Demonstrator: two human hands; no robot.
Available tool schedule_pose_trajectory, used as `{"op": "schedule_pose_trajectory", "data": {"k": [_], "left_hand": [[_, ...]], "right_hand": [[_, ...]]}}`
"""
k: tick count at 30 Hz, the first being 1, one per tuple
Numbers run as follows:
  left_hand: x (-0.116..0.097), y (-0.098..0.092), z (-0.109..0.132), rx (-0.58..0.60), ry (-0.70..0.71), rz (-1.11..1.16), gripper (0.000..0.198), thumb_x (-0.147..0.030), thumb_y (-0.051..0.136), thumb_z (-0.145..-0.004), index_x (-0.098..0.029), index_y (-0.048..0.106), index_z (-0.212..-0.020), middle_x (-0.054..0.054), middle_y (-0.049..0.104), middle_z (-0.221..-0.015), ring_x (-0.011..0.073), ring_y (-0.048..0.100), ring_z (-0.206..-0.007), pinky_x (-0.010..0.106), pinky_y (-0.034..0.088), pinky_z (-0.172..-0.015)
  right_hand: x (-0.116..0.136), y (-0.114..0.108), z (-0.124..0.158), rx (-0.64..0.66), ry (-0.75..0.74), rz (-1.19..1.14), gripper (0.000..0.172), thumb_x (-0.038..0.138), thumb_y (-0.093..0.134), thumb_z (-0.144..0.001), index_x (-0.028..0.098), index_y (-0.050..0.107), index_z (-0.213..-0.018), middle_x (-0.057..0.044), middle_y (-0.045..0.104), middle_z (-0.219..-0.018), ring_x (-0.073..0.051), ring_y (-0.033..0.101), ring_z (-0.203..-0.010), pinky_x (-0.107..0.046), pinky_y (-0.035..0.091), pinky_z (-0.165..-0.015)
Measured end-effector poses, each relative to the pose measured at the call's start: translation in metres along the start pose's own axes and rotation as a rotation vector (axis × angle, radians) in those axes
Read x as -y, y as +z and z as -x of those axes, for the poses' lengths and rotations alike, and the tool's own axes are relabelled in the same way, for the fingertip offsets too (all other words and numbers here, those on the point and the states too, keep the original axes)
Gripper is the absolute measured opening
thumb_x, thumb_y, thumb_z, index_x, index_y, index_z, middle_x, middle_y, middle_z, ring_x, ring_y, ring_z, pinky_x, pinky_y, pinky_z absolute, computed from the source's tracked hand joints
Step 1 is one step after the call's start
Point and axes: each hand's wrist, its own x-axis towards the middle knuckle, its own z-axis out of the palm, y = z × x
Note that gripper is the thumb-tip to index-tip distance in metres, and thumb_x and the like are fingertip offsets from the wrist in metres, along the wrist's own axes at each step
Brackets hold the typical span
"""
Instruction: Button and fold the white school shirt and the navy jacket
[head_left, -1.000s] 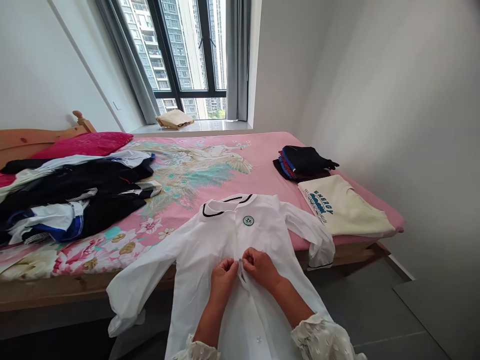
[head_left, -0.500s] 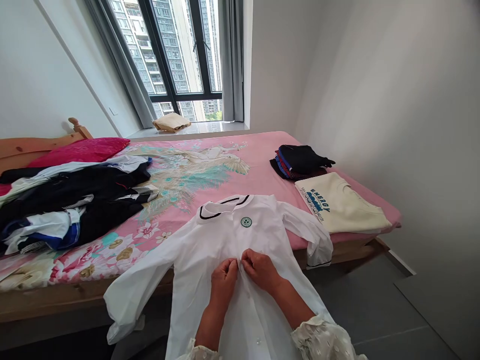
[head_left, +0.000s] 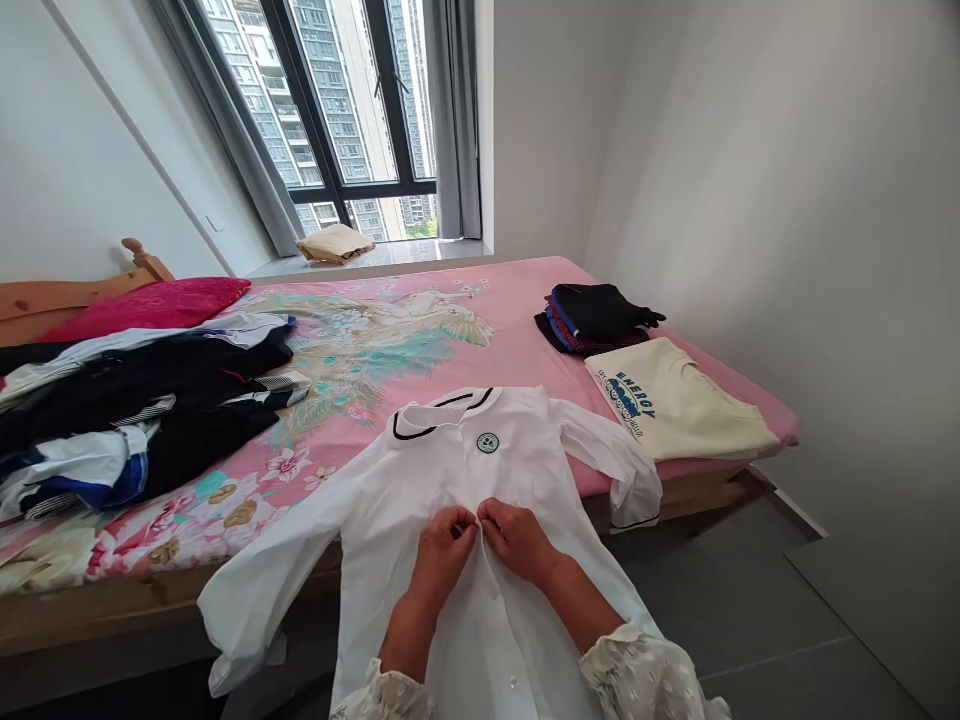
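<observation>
A white long-sleeved shirt [head_left: 405,560] lies face up over the bed's near edge, its lower part hanging toward me. Dark trim edges its collar, and a round green badge [head_left: 487,442] sits on the chest. At the front placket, my left hand [head_left: 444,545] pinches the fabric between thumb and finger. Right beside it, my right hand [head_left: 514,535] pinches the placket too, fingertips almost touching the left ones. Whatever small button may be between the fingers is hidden. Lower down the placket, a button [head_left: 514,683] shows.
On the bed [head_left: 517,300], a heap of dark and white clothes [head_left: 187,400] lies left, by a red pillow [head_left: 150,308]. A cream printed T-shirt [head_left: 682,400] and a folded dark stack [head_left: 600,315] lie right. A beige folded cloth [head_left: 335,243] rests on the windowsill.
The view has shifted slightly. My left hand's fingers have bent into a more open loop while still pinching the placket; my right hand stays at nearly the same spot.
</observation>
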Motion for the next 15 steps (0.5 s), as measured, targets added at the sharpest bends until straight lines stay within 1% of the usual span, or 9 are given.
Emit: {"op": "schedule_pose_trajectory", "data": {"k": [2, 6, 8, 11, 13, 15], "left_hand": [[0.0023, 0.0002, -0.0027, 0.000, 0.030, -0.033, 0.011, -0.027, 0.053, -0.071, -0.020, 0.061, -0.070, -0.001, 0.063, -0.070, 0.0138, 0.055, -0.063, 0.026, 0.044, -0.063], [0.0057, 0.0028, -0.0058, -0.013, 0.048, -0.061, 0.010, -0.027, 0.053, -0.070, -0.020, 0.059, -0.066, 0.000, 0.061, -0.067, 0.0148, 0.054, -0.064, 0.027, 0.043, -0.064], [0.0061, 0.0049, -0.0063, -0.020, 0.053, -0.072, 0.010, -0.028, 0.053, -0.070, -0.020, 0.059, -0.066, 0.000, 0.061, -0.069, 0.0153, 0.054, -0.065, 0.028, 0.042, -0.065], [0.0054, 0.0077, -0.0065, -0.022, 0.060, -0.079, 0.009, -0.027, 0.053, -0.069, -0.021, 0.058, -0.067, 0.000, 0.060, -0.069, 0.0152, 0.054, -0.065, 0.027, 0.042, -0.065], [0.0046, 0.0088, -0.0067, -0.017, 0.065, -0.082, 0.007, -0.027, 0.054, -0.068, -0.021, 0.057, -0.066, 0.000, 0.059, -0.067, 0.0148, 0.053, -0.064, 0.027, 0.041, -0.063], [0.0042, 0.0093, -0.0067, -0.012, 0.069, -0.085, 0.007, -0.026, 0.054, -0.068, -0.021, 0.056, -0.064, -0.001, 0.059, -0.066, 0.0144, 0.052, -0.063, 0.026, 0.040, -0.061]], "right_hand": [[-0.0009, 0.0001, -0.0005, -0.010, 0.023, -0.037, 0.015, 0.022, 0.041, -0.086, 0.020, 0.056, -0.086, 0.001, 0.060, -0.075, -0.012, 0.053, -0.067, -0.021, 0.039, -0.066], [-0.0019, -0.0004, -0.0009, -0.015, 0.140, -0.163, 0.013, 0.025, 0.047, -0.082, 0.020, 0.059, -0.081, 0.001, 0.061, -0.073, -0.012, 0.055, -0.068, -0.022, 0.040, -0.066], [-0.0021, -0.0001, -0.0004, -0.007, 0.182, -0.230, 0.014, 0.026, 0.048, -0.081, 0.020, 0.059, -0.075, 0.002, 0.059, -0.067, -0.012, 0.053, -0.065, -0.021, 0.040, -0.064], [-0.0024, 0.0020, 0.0002, 0.032, 0.269, -0.372, 0.020, 0.028, 0.045, -0.081, 0.019, 0.056, -0.067, 0.004, 0.055, -0.057, -0.010, 0.049, -0.054, -0.021, 0.039, -0.057], [-0.0030, 0.0046, -0.0004, 0.050, 0.349, -0.470, 0.021, 0.032, 0.046, -0.081, 0.019, 0.056, -0.067, 0.004, 0.055, -0.055, -0.010, 0.049, -0.051, -0.021, 0.038, -0.054], [-0.0043, 0.0083, -0.0023, 0.038, 0.434, -0.549, 0.020, 0.035, 0.053, -0.076, 0.018, 0.057, -0.066, 0.004, 0.054, -0.053, -0.011, 0.050, -0.052, -0.021, 0.038, -0.053]]}}
